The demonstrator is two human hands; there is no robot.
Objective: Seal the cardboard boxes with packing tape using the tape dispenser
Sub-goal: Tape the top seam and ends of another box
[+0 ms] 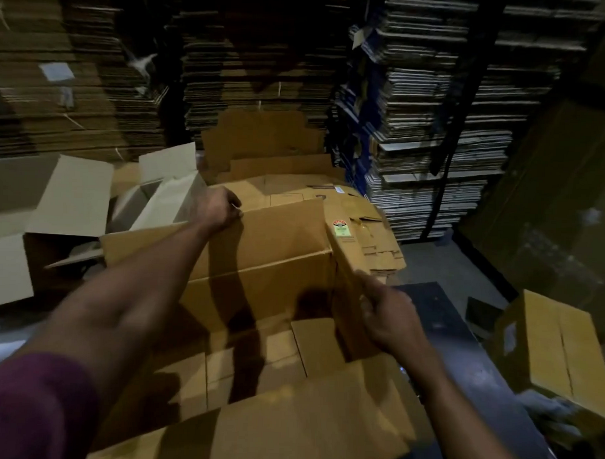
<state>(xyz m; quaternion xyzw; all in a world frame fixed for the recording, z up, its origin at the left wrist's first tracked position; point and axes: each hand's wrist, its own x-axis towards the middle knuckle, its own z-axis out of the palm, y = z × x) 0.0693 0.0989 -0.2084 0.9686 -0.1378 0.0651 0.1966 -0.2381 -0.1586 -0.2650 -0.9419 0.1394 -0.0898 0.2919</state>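
Stacks of flat cardboard (258, 66) rise behind the open box (265, 262). A closed box (557, 344) sits to its right. The left hand (221, 209) grips the open box's far flap; the right hand (389, 313) pinches its right flap. The hands are apart.

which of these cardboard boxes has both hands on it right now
The open box in the middle: left hand grips its far flap, right hand its right flap. The closed box at right goes untouched.
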